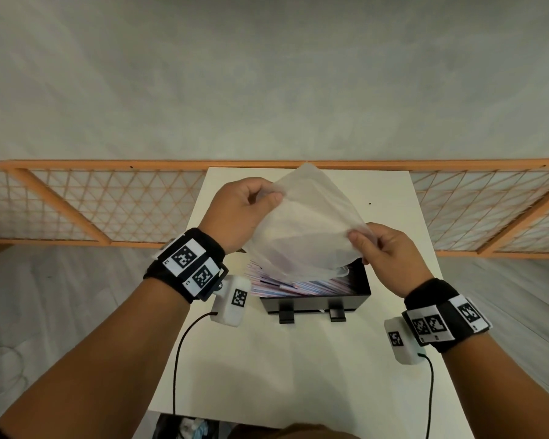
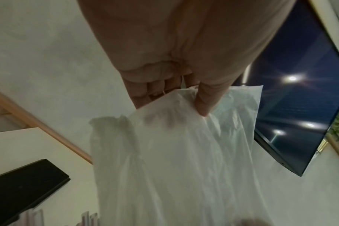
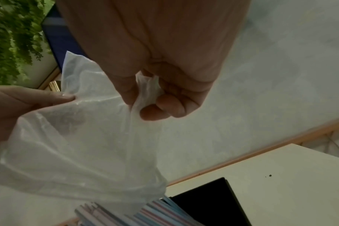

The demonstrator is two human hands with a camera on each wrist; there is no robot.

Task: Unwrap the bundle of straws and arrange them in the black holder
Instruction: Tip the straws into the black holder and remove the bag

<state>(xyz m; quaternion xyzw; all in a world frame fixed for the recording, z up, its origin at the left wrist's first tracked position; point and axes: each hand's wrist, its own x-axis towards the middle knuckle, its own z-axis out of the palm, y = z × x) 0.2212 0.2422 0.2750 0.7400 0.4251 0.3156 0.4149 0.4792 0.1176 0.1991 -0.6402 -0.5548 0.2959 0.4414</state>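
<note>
A translucent white plastic wrapper [image 1: 305,223] hangs in the air between both hands, above the black holder [image 1: 314,299]. My left hand [image 1: 251,198] pinches its upper left corner, thumb on top [image 2: 203,104]. My right hand [image 1: 371,245] pinches its right edge, the film bunched between thumb and curled fingers [image 3: 147,97]. Several pink, blue and white striped straws [image 1: 295,285] lie in the holder, partly hidden by the wrapper's lower end; the same straws [image 3: 145,214] show in the right wrist view below the wrapper [image 3: 77,145].
The holder stands mid-way on a narrow white table [image 1: 267,375]. An orange wooden lattice rail [image 1: 108,201] runs behind the table's far edge. Cables trail from both wrist cameras over the table sides. A dark wall screen [image 2: 300,107] shows in the left wrist view.
</note>
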